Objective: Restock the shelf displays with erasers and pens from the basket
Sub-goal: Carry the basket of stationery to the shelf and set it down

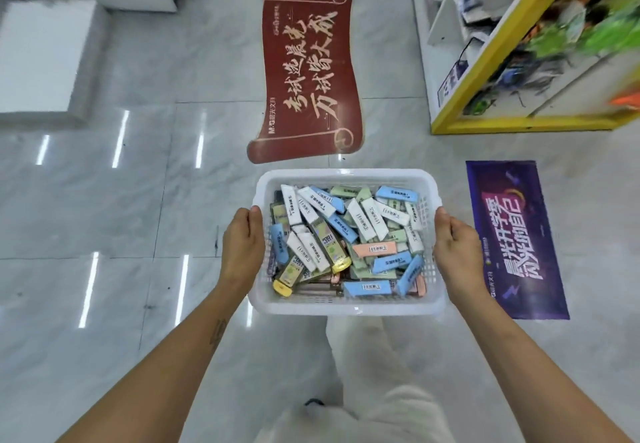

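White plastic basket [346, 307] held out in front at waist height, carried over a glossy grey tile floor [104, 217]. Left hand [242, 245] grips the basket's left rim, thumb hooked over the top edge, fingers wrapped down the outside wall. Right hand [457, 252] grips the right rim the same way, thumb on top, fingers curled under and out of sight. Both holds look firm; basket sits level between the two hands.

Contents, between the thumbs: a loose heap of small boxed erasers [367, 224] in white, blue, pale green and peach sleeves, lying at all angles, most showing a barcode label. One peach box [375, 249] lies flat near the middle; a blue one [367, 287] lies along the near wall. Just inside the left thumb, several longer packs with yellow ends [282, 287], tilted over the erasers. Dark pens [318, 288] show beneath the heap along the near wall; count cannot be told.

Beyond the fingertips, on the floor: a red scroll-shaped sticker [308, 71] with pale lettering. Outside the right hand, a purple floor sticker [516, 238]. Farther off past the right hand, a yellow-framed shelf unit [485, 61] with blurred stock. Past the left hand, a white block [41, 54]. Below the basket, pale trousers [367, 373].
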{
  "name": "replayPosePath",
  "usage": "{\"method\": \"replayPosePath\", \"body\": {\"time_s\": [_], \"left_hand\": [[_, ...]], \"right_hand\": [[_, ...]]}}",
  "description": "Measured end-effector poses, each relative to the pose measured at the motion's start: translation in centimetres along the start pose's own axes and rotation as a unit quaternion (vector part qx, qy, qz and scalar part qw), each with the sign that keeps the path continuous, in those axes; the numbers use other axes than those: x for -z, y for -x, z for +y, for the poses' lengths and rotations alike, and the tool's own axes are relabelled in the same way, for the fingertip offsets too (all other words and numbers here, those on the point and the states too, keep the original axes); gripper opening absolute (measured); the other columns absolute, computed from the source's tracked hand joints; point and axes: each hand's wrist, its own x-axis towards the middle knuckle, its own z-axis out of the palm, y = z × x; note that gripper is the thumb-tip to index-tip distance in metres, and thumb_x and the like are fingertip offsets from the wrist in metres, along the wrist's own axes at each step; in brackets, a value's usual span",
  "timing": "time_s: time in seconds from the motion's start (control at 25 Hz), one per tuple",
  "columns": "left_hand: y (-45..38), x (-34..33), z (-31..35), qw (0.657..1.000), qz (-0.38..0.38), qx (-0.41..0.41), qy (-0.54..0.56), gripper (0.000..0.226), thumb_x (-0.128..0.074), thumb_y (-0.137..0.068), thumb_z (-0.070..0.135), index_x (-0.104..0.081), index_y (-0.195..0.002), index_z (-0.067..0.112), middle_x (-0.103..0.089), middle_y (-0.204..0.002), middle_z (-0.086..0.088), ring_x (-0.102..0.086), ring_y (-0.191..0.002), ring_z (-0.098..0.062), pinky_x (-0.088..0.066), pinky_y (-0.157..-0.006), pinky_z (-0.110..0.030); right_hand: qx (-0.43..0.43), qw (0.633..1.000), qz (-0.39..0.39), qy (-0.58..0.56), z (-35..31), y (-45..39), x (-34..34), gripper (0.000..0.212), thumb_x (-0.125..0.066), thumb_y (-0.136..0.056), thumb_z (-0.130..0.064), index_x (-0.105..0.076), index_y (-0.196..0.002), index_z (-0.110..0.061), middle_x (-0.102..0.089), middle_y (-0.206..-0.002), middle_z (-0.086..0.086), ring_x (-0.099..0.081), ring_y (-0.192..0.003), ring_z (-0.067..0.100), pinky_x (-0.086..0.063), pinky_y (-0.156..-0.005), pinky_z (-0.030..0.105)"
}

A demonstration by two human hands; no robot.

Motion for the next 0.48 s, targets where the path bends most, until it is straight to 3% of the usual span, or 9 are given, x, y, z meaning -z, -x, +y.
{"method": "replayPosePath", "body": {"time_s": [0.08, 0.16, 0.24, 0.36, 0.48], "left_hand": [[-4.9, -0.1, 3.8, 1.000, 0.001, 0.009, 0.001, 0.042, -0.035, -0.102, 0.046, -0.053, -0.087, 0.010, -0.063, -0.082, -0.010, -0.066, -0.077, -0.025, -0.058, -0.066, -0.043], [-9.9, 0.2, 7.8, 1.000, 0.003, 0.006, 0.016, 0.041, -0.038, -0.102, 0.044, -0.053, -0.086, 0.010, -0.064, -0.082, -0.013, -0.067, -0.078, -0.029, -0.057, -0.064, -0.049], [-14.7, 0.6, 11.3, 1.000, 0.010, -0.004, 0.019, 0.040, -0.039, -0.102, 0.043, -0.052, -0.082, 0.010, -0.063, -0.077, -0.011, -0.066, -0.072, -0.025, -0.055, -0.058, -0.041], [-23.1, 1.3, 16.5, 0.999, 0.018, -0.025, 0.024, 0.039, -0.040, -0.102, 0.041, -0.046, -0.073, 0.017, -0.054, -0.066, 0.000, -0.052, -0.055, -0.004, -0.041, -0.047, -0.019], [-33.9, 1.8, 21.6, 0.999, 0.016, -0.038, 0.024, 0.039, -0.041, -0.102, 0.039, -0.046, -0.072, 0.013, -0.051, -0.065, 0.000, -0.047, -0.053, -0.002, -0.038, -0.046, -0.017]], "right_hand": [[-0.005, 1.000, -0.009, -0.006, -4.1, -4.6, -0.5, 0.052, -0.040, -0.104, -0.047, -0.050, -0.063, -0.018, -0.057, -0.060, 0.000, -0.054, -0.056, 0.013, -0.037, -0.050, 0.029], [0.007, 1.000, -0.025, -0.004, -8.9, -9.1, -1.0, 0.052, -0.039, -0.105, -0.047, -0.056, -0.070, -0.012, -0.063, -0.068, 0.008, -0.061, -0.065, 0.025, -0.046, -0.056, 0.037], [0.023, 0.999, -0.030, -0.001, -13.4, -13.1, -1.9, 0.055, -0.039, -0.105, -0.047, -0.060, -0.077, -0.005, -0.066, -0.074, 0.014, -0.064, -0.071, 0.032, -0.051, -0.063, 0.044], [0.039, 0.999, -0.031, -0.019, -20.3, -19.8, -4.2, 0.055, -0.040, -0.105, -0.046, -0.061, -0.077, -0.003, -0.067, -0.073, 0.014, -0.063, -0.069, 0.031, -0.050, -0.061, 0.042], [0.040, 0.999, -0.028, -0.023, -27.4, -27.6, -7.9, 0.056, -0.041, -0.104, -0.046, -0.060, -0.074, -0.003, -0.067, -0.072, 0.016, -0.063, -0.068, 0.033, -0.050, -0.061, 0.043]]}}
